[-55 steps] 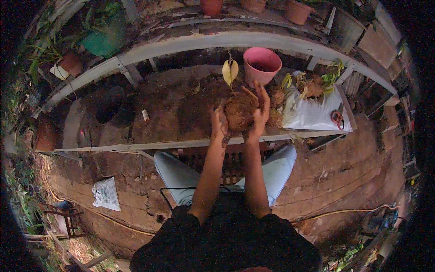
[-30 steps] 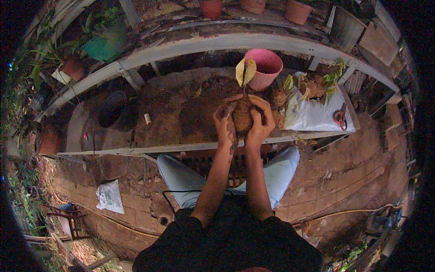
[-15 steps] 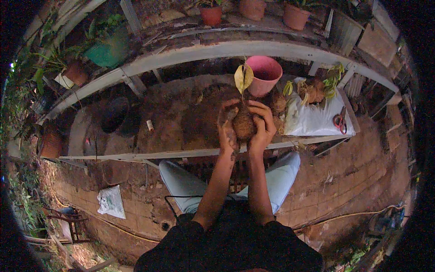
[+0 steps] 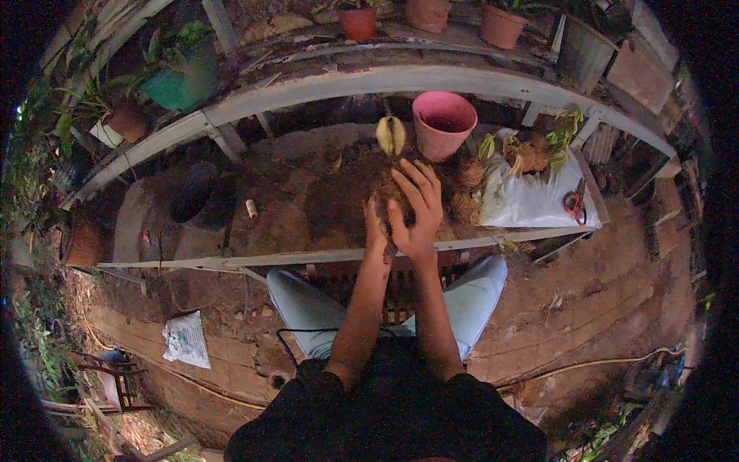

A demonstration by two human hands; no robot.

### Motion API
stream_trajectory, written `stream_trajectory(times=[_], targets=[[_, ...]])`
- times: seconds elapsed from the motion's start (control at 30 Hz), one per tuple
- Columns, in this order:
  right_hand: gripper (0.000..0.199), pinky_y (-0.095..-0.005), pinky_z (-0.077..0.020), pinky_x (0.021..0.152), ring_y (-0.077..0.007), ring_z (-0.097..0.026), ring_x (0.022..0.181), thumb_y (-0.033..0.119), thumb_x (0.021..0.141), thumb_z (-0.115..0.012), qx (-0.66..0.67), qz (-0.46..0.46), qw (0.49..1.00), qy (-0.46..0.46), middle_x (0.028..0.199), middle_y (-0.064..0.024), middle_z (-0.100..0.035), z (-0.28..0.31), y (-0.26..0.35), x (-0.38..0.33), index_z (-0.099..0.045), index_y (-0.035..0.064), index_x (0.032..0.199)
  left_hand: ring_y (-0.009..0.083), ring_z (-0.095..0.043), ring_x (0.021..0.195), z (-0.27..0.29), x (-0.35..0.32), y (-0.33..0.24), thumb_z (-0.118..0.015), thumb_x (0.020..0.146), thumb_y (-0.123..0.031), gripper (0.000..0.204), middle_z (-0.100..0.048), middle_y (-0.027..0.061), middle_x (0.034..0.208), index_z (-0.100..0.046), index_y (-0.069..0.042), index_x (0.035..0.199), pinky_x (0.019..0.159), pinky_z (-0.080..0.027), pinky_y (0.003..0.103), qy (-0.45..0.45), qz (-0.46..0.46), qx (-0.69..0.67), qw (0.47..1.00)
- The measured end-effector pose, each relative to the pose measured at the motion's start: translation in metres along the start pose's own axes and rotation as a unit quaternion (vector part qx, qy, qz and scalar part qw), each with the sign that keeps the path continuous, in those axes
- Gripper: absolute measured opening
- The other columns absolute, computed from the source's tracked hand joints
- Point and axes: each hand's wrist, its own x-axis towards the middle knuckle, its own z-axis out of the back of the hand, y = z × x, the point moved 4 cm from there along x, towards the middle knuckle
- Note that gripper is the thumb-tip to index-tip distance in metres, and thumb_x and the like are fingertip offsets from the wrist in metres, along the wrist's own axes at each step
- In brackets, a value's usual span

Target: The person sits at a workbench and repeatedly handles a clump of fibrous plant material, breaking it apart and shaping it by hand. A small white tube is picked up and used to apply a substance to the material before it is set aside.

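A small plant with two yellowish leaves (image 4: 391, 136) stands up from a brown, fibrous root ball (image 4: 390, 185) over the worktable. My left hand (image 4: 376, 225) is closed along the left side of that ball, its fingers mostly hidden and soil on its wrist. Across the ball's right side lies my right hand (image 4: 419, 206), fingers long and slightly bent, thumb toward the left hand. Much of the ball is covered by the hands. Just beyond them stands a pink pot (image 4: 445, 127), with brown fibrous clumps (image 4: 465, 206) to the right.
On the right a white sack (image 4: 531, 196) bears a leafy rooted plant (image 4: 531, 152) and red-handled scissors (image 4: 575, 204). A black pot (image 4: 192, 196) and a small pale cylinder (image 4: 251, 209) are on the left. Potted plants (image 4: 358, 23) line the back shelf. The table's front rail (image 4: 192, 262) runs before my knees.
Both hands and the root ball have shifted slightly left. The right hand has turned over the ball, covering more of it, and the leaves have moved left, away from the pink pot.
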Motion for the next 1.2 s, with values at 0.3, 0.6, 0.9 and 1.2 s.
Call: stream_trajectory(times=[0.3, 0.6, 0.9, 1.2], targets=[[0.013, -0.0335, -0.0455, 0.086, -0.0230, -0.061, 0.089, 0.003, 0.078, -0.065, 0.152, -0.282, 0.943, -0.086, 0.093, -0.0107, -0.065, -0.005, -0.046, -0.023, -0.068, 0.0017, 0.091, 0.0198, -0.055, 0.110, -0.019, 0.001, 0.003, -0.041, 0.097, -0.034, 0.041, -0.056, 0.0070, 0.123, -0.051, -0.007, 0.127, 0.099, -0.042, 0.034, -0.059, 0.065, 0.048, 0.995], [0.020, -0.0391, -0.0410, 0.095, -0.0305, -0.058, 0.096, 0.009, 0.077, -0.065, -0.011, -0.075, 0.997, -0.028, 0.099, -0.0109, -0.067, -0.022, -0.007, -0.013, -0.069, 0.0037, 0.096, 0.0209, -0.060, 0.099, 0.012, 0.000, 0.003, -0.042, 0.097, -0.030, 0.034, -0.060, 0.0086, 0.112, -0.055, -0.007, 0.118, 0.087, -0.051, 0.035, 0.046, -0.021, -0.087, 0.995], [0.020, -0.0375, -0.0478, 0.080, -0.0270, -0.057, 0.087, 0.006, 0.067, -0.070, 0.013, -0.082, 0.996, -0.040, 0.093, -0.0086, -0.066, -0.002, 0.000, -0.013, -0.068, 0.0049, 0.087, 0.0206, -0.061, 0.097, 0.001, 0.006, 0.000, -0.042, 0.097, -0.031, 0.035, -0.060, 0.0094, 0.110, -0.054, -0.005, 0.119, 0.085, -0.052, 0.036, 0.153, 0.088, -0.129, 0.976], [0.030, -0.0348, -0.0348, 0.103, -0.0269, -0.051, 0.117, 0.010, 0.091, -0.046, 0.147, -0.252, 0.956, -0.041, 0.120, -0.0142, -0.059, -0.010, -0.024, -0.012, -0.061, 0.0042, 0.117, 0.0210, -0.060, 0.103, -0.040, -0.011, -0.033, -0.048, 0.095, -0.035, 0.040, -0.058, 0.0087, 0.120, -0.054, -0.005, 0.121, 0.087, -0.051, 0.036, 0.054, -0.028, 0.016, 0.998]])
